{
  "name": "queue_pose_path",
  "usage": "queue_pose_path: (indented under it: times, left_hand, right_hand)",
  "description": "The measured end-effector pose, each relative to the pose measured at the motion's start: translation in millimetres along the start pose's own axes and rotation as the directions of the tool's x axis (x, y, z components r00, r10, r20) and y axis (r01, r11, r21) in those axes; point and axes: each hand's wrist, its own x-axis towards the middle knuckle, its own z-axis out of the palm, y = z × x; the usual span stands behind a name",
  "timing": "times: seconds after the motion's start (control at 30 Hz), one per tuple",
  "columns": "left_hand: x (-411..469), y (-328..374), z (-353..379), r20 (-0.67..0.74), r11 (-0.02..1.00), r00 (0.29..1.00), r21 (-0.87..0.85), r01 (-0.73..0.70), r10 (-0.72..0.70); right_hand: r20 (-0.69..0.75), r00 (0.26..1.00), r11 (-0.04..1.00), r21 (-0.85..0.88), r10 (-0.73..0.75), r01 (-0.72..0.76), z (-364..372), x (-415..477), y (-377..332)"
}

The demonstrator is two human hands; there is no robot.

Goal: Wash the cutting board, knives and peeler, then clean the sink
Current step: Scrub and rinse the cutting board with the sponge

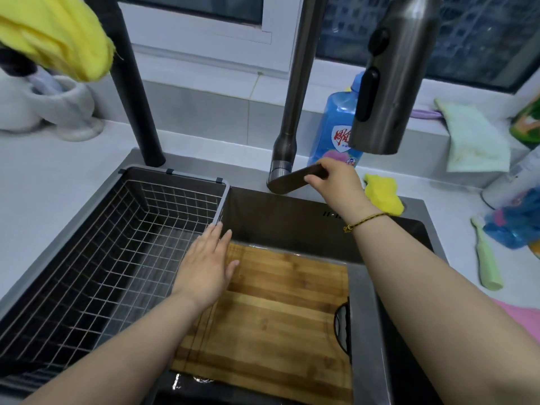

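Pale worktop (58, 176) is wrapping round the dark sink (277, 217) under a window (190, 7), wire basket (117, 229) sitting in its left side. Cutting board (277, 311) is lying flat in the sink, left hand (206, 267) spread over its corner with fingers released, right hand (336, 182) grasping the tap lever (289, 179).

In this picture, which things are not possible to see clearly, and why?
Head view only:
- Sink floor: covered by the cutting board.
- Faucet lever end: wrapped by the right hand.
- Blue bottle label: partly behind the spray head.
- Knives, peeler: not in view.
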Motion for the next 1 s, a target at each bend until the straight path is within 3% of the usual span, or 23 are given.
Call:
queue_pose_path:
  times: [0.17,0.5,0.6,1.0]
  left_hand:
    - [2,-3,0,-0.023,0.997,1.000,-0.078,0.013,-0.014]
    - [2,-3,2,-0.023,0.996,1.000,-0.083,0.013,-0.015]
    - [2,-4,3,-0.020,0.996,1.000,-0.082,0.018,-0.020]
    - [2,-4,4,-0.013,0.997,1.000,-0.072,0.024,-0.025]
  right_hand:
    - [-0.022,0.999,0.999,-0.045,-0.031,0.030,1,0,2]
    - [-0.015,1.000,0.998,-0.055,-0.003,0.002,6,1,5]
    - [-0.025,0.999,0.991,-0.132,0.023,-0.026,11,4,7]
    - [-0.040,0.999,0.988,-0.154,-0.035,0.028,10,2,5]
